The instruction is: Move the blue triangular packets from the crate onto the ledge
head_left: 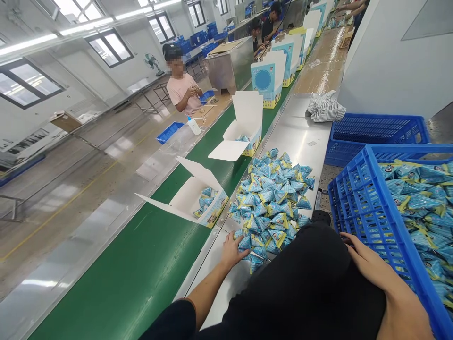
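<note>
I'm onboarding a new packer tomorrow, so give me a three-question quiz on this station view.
1. True or false: the left hand rests at the near edge of the pile of blue packets on the steel table.
2. What does the right hand touch? A) the striped cloth B) the blue crate C) a spray bottle
3. Fill in: the nearest open carton sits on the ____ conveyor belt.

Key
1. True.
2. B: it lies against the near wall of the blue crate, which is filled with packets.
3. Green.
</note>
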Demonstrator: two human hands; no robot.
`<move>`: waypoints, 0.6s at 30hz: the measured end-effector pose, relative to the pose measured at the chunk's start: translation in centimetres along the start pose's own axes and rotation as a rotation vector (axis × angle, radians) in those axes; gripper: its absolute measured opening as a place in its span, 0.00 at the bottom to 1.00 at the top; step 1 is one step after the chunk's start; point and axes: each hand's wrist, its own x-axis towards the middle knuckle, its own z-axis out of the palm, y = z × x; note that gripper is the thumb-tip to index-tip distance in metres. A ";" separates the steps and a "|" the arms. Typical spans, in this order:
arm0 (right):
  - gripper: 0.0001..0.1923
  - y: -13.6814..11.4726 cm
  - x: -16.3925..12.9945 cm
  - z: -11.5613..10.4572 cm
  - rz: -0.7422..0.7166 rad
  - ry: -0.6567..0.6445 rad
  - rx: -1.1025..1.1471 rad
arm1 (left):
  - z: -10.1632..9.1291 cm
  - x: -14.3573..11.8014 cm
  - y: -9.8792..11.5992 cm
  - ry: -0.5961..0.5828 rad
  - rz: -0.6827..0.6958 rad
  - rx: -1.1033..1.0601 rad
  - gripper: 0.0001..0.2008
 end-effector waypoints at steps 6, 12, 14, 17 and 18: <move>0.32 0.1 -0.1 -0.2 0.026 -0.043 0.001 | 0.0 0.8 -1.7 0.113 -0.017 -0.145 0.27; 0.31 0.2 -0.1 0.0 0.015 -0.018 -0.006 | -1.3 1.6 -2.5 0.161 0.028 -0.256 0.29; 0.32 0.4 -0.1 0.1 0.012 -0.019 -0.005 | -1.6 1.9 -2.4 0.153 0.047 -0.263 0.30; 0.31 0.6 0.0 0.3 -0.004 -0.002 -0.004 | -1.6 2.4 -2.2 0.128 0.060 -0.230 0.30; 0.31 0.7 0.0 0.3 -0.006 -0.001 -0.003 | -1.5 2.5 -2.1 0.130 0.055 -0.211 0.29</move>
